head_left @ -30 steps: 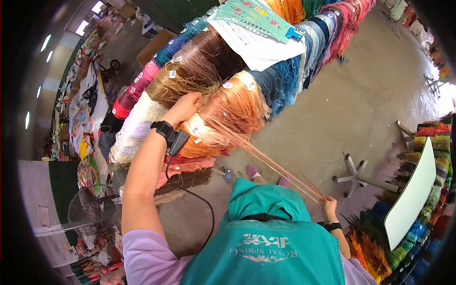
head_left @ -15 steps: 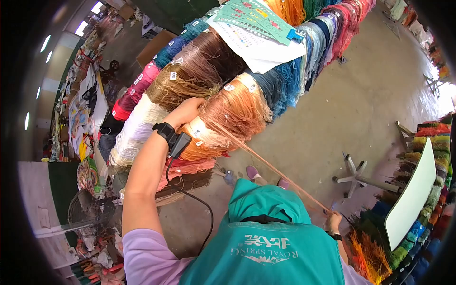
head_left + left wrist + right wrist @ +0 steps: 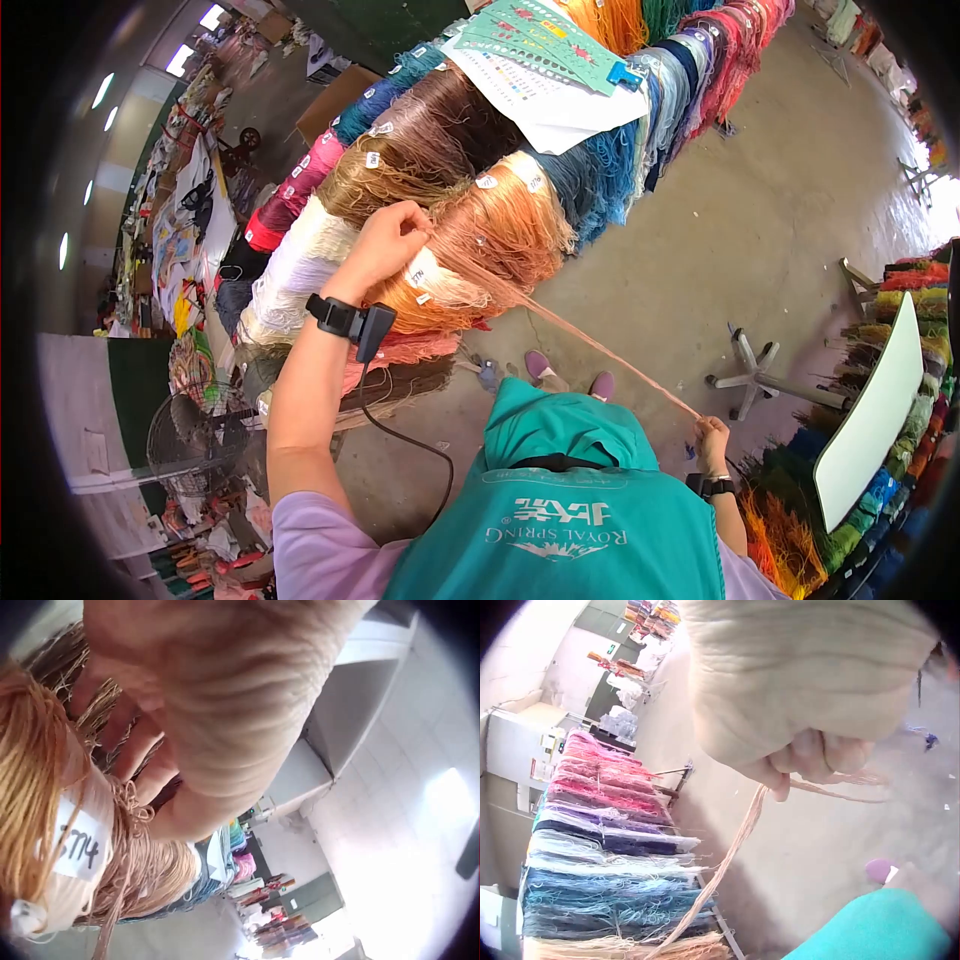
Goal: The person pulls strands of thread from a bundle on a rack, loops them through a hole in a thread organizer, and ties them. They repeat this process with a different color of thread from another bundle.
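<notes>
My left hand (image 3: 388, 245) is at the top of a pinkish-brown thread hank (image 3: 500, 235), its thumb and fingers bent around the looped strands there. Up close in the left wrist view, the thumb lies against small thread loops (image 3: 129, 806), beside a paper label (image 3: 79, 844) marked 3774. Down at the right, my right hand (image 3: 712, 445) grips a thin bundle of peach strands (image 3: 610, 355), stretched taut from the hank. Its curled fingers (image 3: 810, 754) close over the strands in the right wrist view, and short ends stick out past them.
Hanging hanks in many colours line the rack, including brown (image 3: 445, 120) and white (image 3: 300, 260) ones. Printed sheets with a blue clip (image 3: 625, 75) lie on top. A wheeled chair base (image 3: 745, 372) and a second thread rack stand right; a fan (image 3: 195, 435) stands left.
My right hand has moved slightly outward and down to the right, and the spread strands have drawn together into one taut bundle. The left hand has shifted slightly, its thumb and index finger now showing.
</notes>
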Demonstrator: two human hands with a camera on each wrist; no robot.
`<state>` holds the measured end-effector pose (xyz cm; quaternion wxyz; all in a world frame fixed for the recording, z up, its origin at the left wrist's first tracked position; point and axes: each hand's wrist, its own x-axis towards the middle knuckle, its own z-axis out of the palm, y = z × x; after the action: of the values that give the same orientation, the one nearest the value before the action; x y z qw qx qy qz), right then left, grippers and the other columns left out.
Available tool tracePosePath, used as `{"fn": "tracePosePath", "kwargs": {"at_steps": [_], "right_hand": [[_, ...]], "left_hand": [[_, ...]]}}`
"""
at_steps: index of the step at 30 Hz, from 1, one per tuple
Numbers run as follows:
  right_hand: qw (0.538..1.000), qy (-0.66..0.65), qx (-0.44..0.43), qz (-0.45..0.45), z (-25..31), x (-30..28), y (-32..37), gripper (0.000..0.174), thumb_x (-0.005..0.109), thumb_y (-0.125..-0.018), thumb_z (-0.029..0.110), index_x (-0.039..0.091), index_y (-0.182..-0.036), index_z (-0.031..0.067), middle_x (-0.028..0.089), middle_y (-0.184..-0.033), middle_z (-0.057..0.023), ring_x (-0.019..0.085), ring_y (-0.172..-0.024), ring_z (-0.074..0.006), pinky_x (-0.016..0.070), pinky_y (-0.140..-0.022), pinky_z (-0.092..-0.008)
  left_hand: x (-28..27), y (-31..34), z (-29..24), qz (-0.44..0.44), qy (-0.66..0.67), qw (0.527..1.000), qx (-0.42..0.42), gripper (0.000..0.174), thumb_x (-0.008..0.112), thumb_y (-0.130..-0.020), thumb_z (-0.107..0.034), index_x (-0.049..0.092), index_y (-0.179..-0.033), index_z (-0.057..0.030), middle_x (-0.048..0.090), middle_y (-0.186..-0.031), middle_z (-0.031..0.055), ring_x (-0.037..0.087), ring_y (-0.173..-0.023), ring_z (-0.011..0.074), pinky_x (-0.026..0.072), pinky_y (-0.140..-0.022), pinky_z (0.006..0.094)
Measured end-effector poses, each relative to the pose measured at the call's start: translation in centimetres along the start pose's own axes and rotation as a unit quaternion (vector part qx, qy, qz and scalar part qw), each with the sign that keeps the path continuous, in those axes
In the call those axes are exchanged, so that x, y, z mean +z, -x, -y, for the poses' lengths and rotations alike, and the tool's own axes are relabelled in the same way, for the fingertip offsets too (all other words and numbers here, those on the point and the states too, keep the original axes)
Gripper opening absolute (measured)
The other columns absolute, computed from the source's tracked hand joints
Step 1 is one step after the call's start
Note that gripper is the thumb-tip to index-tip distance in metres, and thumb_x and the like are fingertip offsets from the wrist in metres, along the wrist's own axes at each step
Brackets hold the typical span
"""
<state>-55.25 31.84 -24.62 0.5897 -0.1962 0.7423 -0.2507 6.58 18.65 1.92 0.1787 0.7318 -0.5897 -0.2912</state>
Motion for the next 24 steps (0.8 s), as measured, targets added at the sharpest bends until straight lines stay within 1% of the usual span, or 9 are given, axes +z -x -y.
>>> {"fn": "tracePosePath", "kwargs": {"at_steps": [2, 3, 6, 9, 12, 15, 18, 21, 24], "right_hand": [[1.0, 0.001, -0.024, 0.014, -0.1, 0.4, -0.4, 0.018, 0.058, -0.088, 0.009, 0.055, -0.071, 0.01, 0.042, -0.055, 0.006, 0.033, -0.038, -0.0059, 0.0222, -0.035, -0.0228], [0.999, 0.002, -0.036, 0.02, -0.2, 0.6, -0.6, 0.018, 0.058, -0.088, 0.008, 0.055, -0.07, 0.0097, 0.042, -0.055, 0.0062, 0.033, -0.039, -0.0058, 0.0222, -0.036, -0.0229], [0.998, 0.035, -0.046, -0.004, -0.5, 0.8, -1.2, 0.02, 0.057, -0.087, 0.006, 0.055, -0.068, 0.0087, 0.043, -0.056, 0.0055, 0.034, -0.039, -0.0066, 0.0231, -0.037, -0.024], [0.994, 0.057, -0.094, -0.006, -3.4, 0.0, -3.1, 0.017, 0.058, -0.085, 0.002, 0.056, -0.068, 0.0064, 0.046, -0.057, 0.0028, 0.037, -0.04, -0.009, 0.0252, -0.038, -0.0257], [0.995, 0.047, -0.079, -0.046, -5.2, -0.7, -2.9, 0.015, 0.062, -0.079, -0.001, 0.057, -0.066, 0.0021, 0.05, -0.061, 0.0004, 0.044, -0.051, -0.0093, 0.0307, -0.046, -0.0244], [0.995, 0.071, -0.013, -0.07, -5.6, -0.9, -1.9, 0.013, 0.062, -0.078, -0.001, 0.058, -0.066, 0.0017, 0.051, -0.061, -0.0002, 0.044, -0.051, -0.01, 0.0307, -0.045, -0.0251], [0.995, 0.049, 0.018, -0.086, -5.6, -0.5, -0.8, 0.011, 0.061, -0.077, -0.002, 0.059, -0.066, 0.0016, 0.052, -0.062, -0.0006, 0.045, -0.052, -0.0112, 0.0316, -0.046, -0.0267], [0.992, 0.062, -0.057, -0.098, -7.6, -0.9, -2.1, 0.01, 0.063, -0.077, 0.001, 0.06, -0.068, 0.0008, 0.053, -0.062, -0.0006, 0.047, -0.054, -0.012, 0.0341, -0.047, -0.0286], [0.989, 0.049, -0.059, -0.125, -8.3, -1.5, -3.5, 0.008, 0.065, -0.076, 0.002, 0.062, -0.069, -0.0007, 0.055, -0.062, -0.001, 0.048, -0.056, -0.0126, 0.0368, -0.05, -0.0295]], "left_hand": [[0.5, -0.8, 2.5, -0.021, 0.059, 0.998, -0.017, 0.011, 0.066, -0.08, -0.007, 0.063, -0.089, -0.0016, 0.061, -0.076, 0.0043, 0.058, -0.073, 0.0149, 0.0477, -0.07, 0.0303], [0.4, -0.7, 1.8, -0.032, 0.051, 0.998, -0.023, 0.008, 0.062, -0.085, -0.003, 0.061, -0.091, 0.002, 0.061, -0.076, 0.003, 0.056, -0.071, 0.0117, 0.0459, -0.067, 0.0257], [1.5, -1.7, 4.2, -0.134, -0.007, 0.991, 0.02, 0.011, 0.061, -0.085, -0.004, 0.064, -0.093, 0.0019, 0.065, -0.079, 0.0072, 0.059, -0.072, 0.0128, 0.048, -0.068, 0.0289], [1.6, -1.9, 2.6, -0.099, -0.125, 0.987, -0.017, 0.016, 0.062, -0.081, -0.007, 0.068, -0.095, -0.0005, 0.069, -0.089, 0.0191, 0.068, -0.084, 0.0316, 0.051, -0.077, 0.0383], [1.7, -3.1, 3.8, -0.057, -0.125, 0.99, 0.014, 0.018, 0.062, -0.08, -0.007, 0.071, -0.094, -0.0017, 0.069, -0.088, 0.0203, 0.068, -0.083, 0.0328, 0.0509, -0.077, 0.0387], [2.0, -3.7, 4.5, -0.005, -0.083, 0.996, -0.038, 0.021, 0.062, -0.077, -0.005, 0.073, -0.095, -0.0027, 0.069, -0.088, 0.0207, 0.068, -0.082, 0.0332, 0.0512, -0.076, 0.038], [2.1, -3.6, 4.5, 0.008, -0.051, 0.995, -0.082, 0.024, 0.062, -0.075, -0.002, 0.073, -0.097, -0.004, 0.069, -0.09, 0.0211, 0.068, -0.083, 0.0336, 0.0513, -0.076, 0.0375], [2.4, -3.7, 4.9, 0.004, -0.062, 0.995, -0.085, 0.025, 0.061, -0.075, -0.003, 0.074, -0.097, -0.0049, 0.069, -0.09, 0.022, 0.069, -0.083, 0.0343, 0.0513, -0.076, 0.0373], [2.4, -3.1, 4.3, -0.01, -0.045, 0.995, -0.083, 0.025, 0.059, -0.076, -0.005, 0.074, -0.097, -0.005, 0.068, -0.09, 0.0223, 0.068, -0.083, 0.0349, 0.0515, -0.076, 0.0381]]}}
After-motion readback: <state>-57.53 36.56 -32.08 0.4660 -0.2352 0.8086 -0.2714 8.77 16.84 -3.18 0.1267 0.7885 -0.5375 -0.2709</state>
